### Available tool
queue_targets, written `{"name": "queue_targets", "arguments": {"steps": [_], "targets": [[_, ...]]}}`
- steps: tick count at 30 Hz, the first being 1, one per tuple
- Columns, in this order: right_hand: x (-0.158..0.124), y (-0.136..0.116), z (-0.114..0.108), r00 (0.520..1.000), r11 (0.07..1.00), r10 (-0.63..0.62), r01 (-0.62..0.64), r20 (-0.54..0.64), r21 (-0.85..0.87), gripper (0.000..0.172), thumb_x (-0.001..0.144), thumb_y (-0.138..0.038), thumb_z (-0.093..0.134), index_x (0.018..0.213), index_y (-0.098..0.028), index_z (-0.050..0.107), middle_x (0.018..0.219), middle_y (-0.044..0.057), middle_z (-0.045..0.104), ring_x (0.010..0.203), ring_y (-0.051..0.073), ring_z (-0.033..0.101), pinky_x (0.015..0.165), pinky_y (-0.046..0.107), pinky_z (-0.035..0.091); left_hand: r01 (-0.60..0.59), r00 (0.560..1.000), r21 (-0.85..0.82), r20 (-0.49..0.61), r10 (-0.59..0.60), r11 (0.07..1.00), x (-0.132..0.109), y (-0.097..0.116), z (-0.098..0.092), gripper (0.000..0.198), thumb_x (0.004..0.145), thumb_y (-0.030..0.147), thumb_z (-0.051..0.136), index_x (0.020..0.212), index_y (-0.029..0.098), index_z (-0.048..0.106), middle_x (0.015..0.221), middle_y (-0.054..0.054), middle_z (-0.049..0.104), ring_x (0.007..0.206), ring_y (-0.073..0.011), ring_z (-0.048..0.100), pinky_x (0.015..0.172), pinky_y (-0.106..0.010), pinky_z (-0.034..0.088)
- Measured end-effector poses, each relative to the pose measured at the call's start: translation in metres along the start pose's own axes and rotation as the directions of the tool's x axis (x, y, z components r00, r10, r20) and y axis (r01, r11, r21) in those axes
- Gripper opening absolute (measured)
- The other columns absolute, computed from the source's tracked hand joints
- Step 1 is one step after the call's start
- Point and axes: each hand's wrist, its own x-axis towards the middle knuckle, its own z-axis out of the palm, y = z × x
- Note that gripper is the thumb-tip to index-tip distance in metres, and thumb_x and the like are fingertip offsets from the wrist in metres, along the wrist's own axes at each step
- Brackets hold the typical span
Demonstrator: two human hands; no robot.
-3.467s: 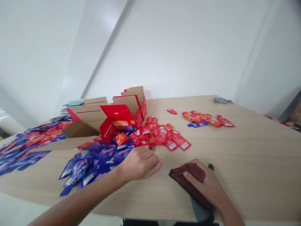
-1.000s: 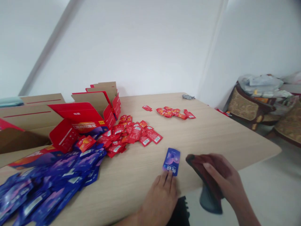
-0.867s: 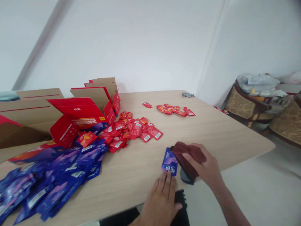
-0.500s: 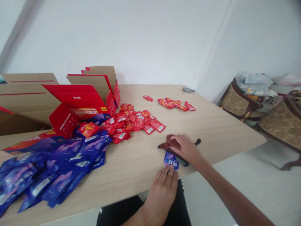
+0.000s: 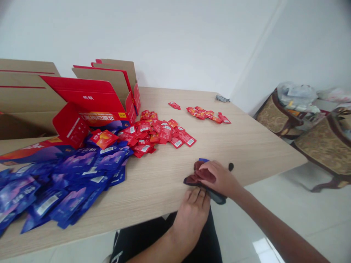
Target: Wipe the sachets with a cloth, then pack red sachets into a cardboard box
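My right hand (image 5: 219, 178) grips a dark red cloth pouch (image 5: 201, 177) at the table's near edge, fingers curled over its top. A blue sachet (image 5: 203, 160) is almost wholly covered by the pouch, with only a corner showing behind it. My left hand (image 5: 193, 213) lies flat just below, fingertips touching the pouch's near edge, fingers stretched out. A small black knob (image 5: 231, 167) sticks out to the right of my right hand.
A heap of blue sachets (image 5: 63, 182) covers the left of the wooden table (image 5: 255, 146). Red sachets (image 5: 159, 133) lie in the middle, a smaller red group (image 5: 208, 114) farther back. Open red cardboard boxes (image 5: 90, 98) stand at the back left. Upholstered chairs (image 5: 315, 135) are at the right.
The blue sachet, held flat by my left fingers, has gone under or into the red pouch as my right hand brought the pouch over it. The view tilted down.
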Motion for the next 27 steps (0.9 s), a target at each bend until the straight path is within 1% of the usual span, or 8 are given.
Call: {"name": "queue_targets", "arguments": {"steps": [3,8,13,15,17,19,24,27], "targets": [[0.018,0.028,0.005,0.995,0.997,0.019,-0.026,-0.095,-0.070,0.025,0.096,-0.037,0.069,0.116,-0.024,0.062,0.116,0.008,0.070,0.110,0.028,0.063,0.096,0.042,0.052,-0.011,1.000,0.021,-0.024,0.012,1.000,-0.001,-0.001,0.002,0.037,0.107,0.021,0.047,0.140,0.016,0.063,0.147,-0.009,0.064,0.133,-0.0230,0.062,0.104,-0.040,0.055],[0.049,0.063,-0.007,0.964,0.975,0.045,-0.099,-0.262,-0.199,0.023,0.096,-0.040,0.068,0.114,-0.025,0.064,0.108,0.008,0.072,0.100,0.030,0.065,0.089,0.044,0.054,-0.025,0.999,0.065,-0.031,0.027,0.998,-0.003,-0.003,0.007,0.037,0.108,0.020,0.046,0.140,0.017,0.063,0.147,-0.009,0.064,0.133,-0.0208,0.062,0.101,-0.038,0.057],[0.029,0.039,-0.022,0.859,0.978,0.078,-0.163,-0.506,-0.126,0.033,0.096,-0.047,0.067,0.119,-0.024,0.058,0.111,0.011,0.070,0.101,0.031,0.065,0.088,0.045,0.054,-0.008,0.991,0.034,-0.132,0.013,0.999,-0.003,-0.002,0.005,0.035,0.109,0.023,0.045,0.138,0.017,0.065,0.144,-0.006,0.066,0.131,-0.0195,0.063,0.101,-0.038,0.057],[0.011,0.018,-0.021,0.904,0.995,0.043,-0.076,-0.426,-0.062,0.033,0.094,-0.045,0.070,0.118,-0.026,0.058,0.110,0.009,0.070,0.099,0.029,0.066,0.087,0.042,0.054,-0.001,0.988,0.004,-0.155,0.001,1.000,-0.002,-0.002,0.003,0.032,0.108,0.022,0.047,0.133,0.017,0.068,0.139,-0.006,0.071,0.127,-0.0207,0.065,0.100,-0.039,0.057],[-0.003,0.001,-0.014,0.973,1.000,-0.010,0.005,-0.229,-0.023,0.028,0.094,-0.041,0.071,0.115,-0.027,0.058,0.109,0.007,0.070,0.099,0.027,0.066,0.086,0.040,0.054,0.011,0.991,-0.025,-0.132,-0.014,1.000,-0.001,-0.001,0.001,0.026,0.106,0.019,0.052,0.120,0.016,0.073,0.123,-0.007,0.078,0.117,-0.0225,0.070,0.099,-0.039,0.057],[-0.009,-0.005,-0.004,0.994,0.999,-0.035,0.035,-0.099,-0.002,0.026,0.093,-0.037,0.072,0.113,-0.028,0.058,0.109,0.006,0.071,0.101,0.027,0.066,0.086,0.040,0.054,0.018,0.994,-0.043,-0.103,-0.022,0.999,0.000,-0.001,0.000,0.022,0.104,0.017,0.055,0.110,0.015,0.076,0.110,-0.007,0.081,0.110,-0.0234,0.073,0.099,-0.040,0.056],[0.010,0.023,0.010,0.986,0.998,0.015,-0.025,-0.167,-0.054,0.028,0.092,-0.036,0.074,0.114,-0.027,0.059,0.111,0.007,0.070,0.106,0.029,0.065,0.093,0.044,0.053,-0.002,0.990,-0.006,-0.139,0.001,1.000,-0.002,-0.001,0.001,0.033,0.106,0.017,0.048,0.134,0.015,0.066,0.141,-0.008,0.069,0.129,-0.0225,0.065,0.099,-0.040,0.057],[0.031,0.045,0.007,0.976,0.992,0.036,-0.060,-0.213,-0.108,0.028,0.092,-0.040,0.074,0.113,-0.027,0.061,0.109,0.006,0.071,0.104,0.029,0.065,0.090,0.043,0.054,0.002,0.992,0.021,-0.125,0.000,1.000,-0.004,-0.002,0.003,0.037,0.107,0.018,0.046,0.140,0.015,0.063,0.146,-0.007,0.065,0.132,-0.0213,0.062,0.099,-0.040,0.058]]}}
